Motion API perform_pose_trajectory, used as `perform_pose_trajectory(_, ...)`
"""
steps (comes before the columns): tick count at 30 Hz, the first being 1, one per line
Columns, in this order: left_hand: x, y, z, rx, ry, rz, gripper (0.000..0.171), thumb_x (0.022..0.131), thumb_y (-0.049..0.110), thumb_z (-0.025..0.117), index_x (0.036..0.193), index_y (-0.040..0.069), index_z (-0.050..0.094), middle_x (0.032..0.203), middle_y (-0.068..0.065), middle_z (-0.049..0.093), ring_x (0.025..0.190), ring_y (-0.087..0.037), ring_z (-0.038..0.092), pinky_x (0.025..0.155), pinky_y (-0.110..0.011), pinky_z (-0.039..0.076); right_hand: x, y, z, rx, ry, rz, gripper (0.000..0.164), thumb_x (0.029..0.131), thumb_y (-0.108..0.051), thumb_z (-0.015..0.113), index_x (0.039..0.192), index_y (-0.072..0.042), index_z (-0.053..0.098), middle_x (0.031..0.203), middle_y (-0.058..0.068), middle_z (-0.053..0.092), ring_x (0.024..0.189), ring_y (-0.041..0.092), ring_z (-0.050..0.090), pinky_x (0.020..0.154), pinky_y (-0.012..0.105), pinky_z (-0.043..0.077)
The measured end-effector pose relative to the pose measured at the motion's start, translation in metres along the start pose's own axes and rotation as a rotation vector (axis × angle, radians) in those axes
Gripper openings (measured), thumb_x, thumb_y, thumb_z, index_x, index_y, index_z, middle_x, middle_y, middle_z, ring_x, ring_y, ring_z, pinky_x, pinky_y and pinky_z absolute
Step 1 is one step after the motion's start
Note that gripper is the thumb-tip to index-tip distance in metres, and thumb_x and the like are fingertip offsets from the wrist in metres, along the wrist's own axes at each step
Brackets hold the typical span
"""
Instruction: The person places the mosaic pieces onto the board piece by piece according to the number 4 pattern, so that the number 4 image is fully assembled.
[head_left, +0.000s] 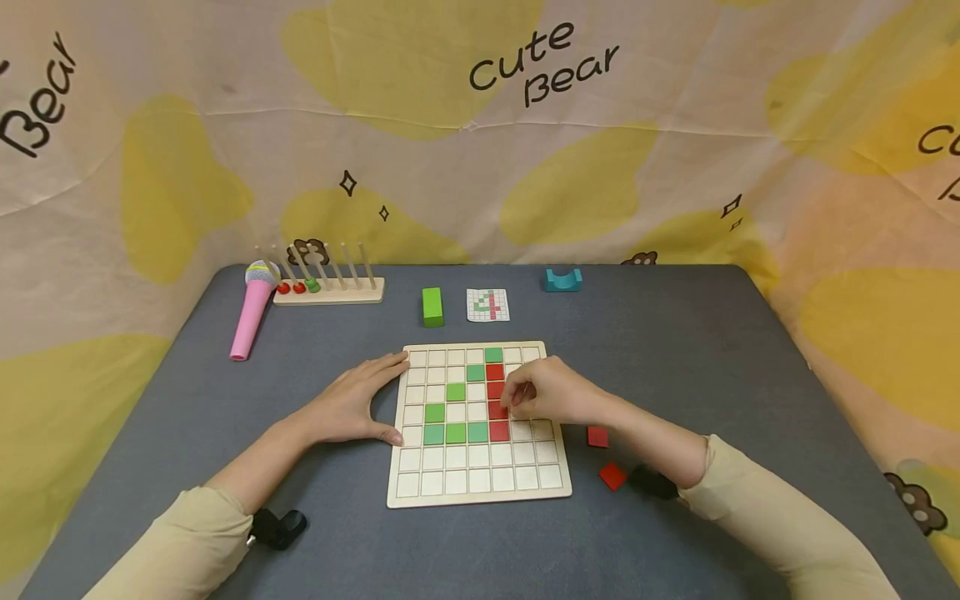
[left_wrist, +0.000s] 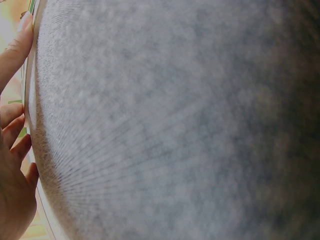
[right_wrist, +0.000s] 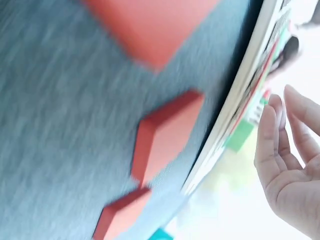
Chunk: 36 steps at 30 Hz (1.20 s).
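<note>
A wooden grid board (head_left: pixel 480 490) lies on the grey table, its square cells partly filled with green tiles (head_left: pixel 456 392) and a column of red tiles (head_left: pixel 499 431). At the board's left edge, my left hand (head_left: pixel 348 404) rests with fingers and thumb spread, fingertips on the rim. My right hand (head_left: pixel 558 392) is over the right half of the board. Its bent fingertips touch a red tile in the column and partly cover it. In the right wrist view, a gap shows between thumb and fingers, with no tile visible there.
Loose red tiles (head_left: pixel 612 477) lie right of the board, near my right forearm. Behind the board are a pattern card (head_left: pixel 487 305), a green block (head_left: pixel 432 307) and a blue curved block (head_left: pixel 563 281). At back left are a peg rack (head_left: pixel 330 292) and a pink microphone (head_left: pixel 252 317).
</note>
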<state>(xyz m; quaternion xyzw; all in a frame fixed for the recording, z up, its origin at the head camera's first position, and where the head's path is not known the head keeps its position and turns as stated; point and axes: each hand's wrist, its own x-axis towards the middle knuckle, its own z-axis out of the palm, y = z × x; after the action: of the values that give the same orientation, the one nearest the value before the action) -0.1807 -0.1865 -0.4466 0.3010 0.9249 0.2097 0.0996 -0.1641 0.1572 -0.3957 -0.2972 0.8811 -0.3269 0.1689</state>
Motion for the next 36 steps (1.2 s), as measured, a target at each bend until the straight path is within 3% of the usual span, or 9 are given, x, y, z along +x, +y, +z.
perform_pose_trajectory(7,0.0,0.001,0.001,0.009,0.007,-0.001,0.116,0.062,0.066,0.083,0.154,0.012,0.036,0.163,-0.008,0.031,0.15,-0.036,0.03,0.117,-0.062,0.026,-0.013,0.015,-0.027,0.041,-0.036,0.033,0.008,0.085,-0.006,0.073,0.092,-0.01,0.074,0.086,-0.001,0.073,0.076,0.004,0.064,0.071,0.019,0.054)
perform_pose_trajectory(17,0.0,0.0,0.001,0.006,0.023,0.009,0.115,0.062,0.064,0.083,0.153,0.01,0.037,0.163,-0.009,0.032,0.149,-0.037,0.031,0.117,-0.063,0.027,-0.038,0.056,-0.057,0.062,-0.129,0.07,0.017,0.085,-0.011,0.076,0.102,-0.012,0.074,0.096,0.005,0.075,0.084,0.007,0.068,0.08,0.022,0.056)
perform_pose_trajectory(26,-0.001,0.0,0.001,0.005,0.021,0.007,0.115,0.063,0.065,0.082,0.153,0.011,0.037,0.163,-0.009,0.033,0.149,-0.038,0.031,0.116,-0.064,0.027,-0.053,0.085,-0.071,0.098,-0.185,0.131,0.023,0.082,-0.009,0.078,0.105,-0.009,0.073,0.097,0.009,0.073,0.086,0.012,0.067,0.077,0.022,0.056)
perform_pose_trajectory(36,0.0,0.002,0.0,0.012,0.013,-0.001,0.114,0.063,0.065,0.082,0.153,0.011,0.037,0.163,-0.009,0.032,0.149,-0.038,0.031,0.116,-0.064,0.028,-0.06,0.096,-0.073,0.09,-0.272,0.168,0.033,0.074,-0.004,0.081,0.105,-0.015,0.074,0.101,0.005,0.071,0.09,0.017,0.06,0.074,0.022,0.054)
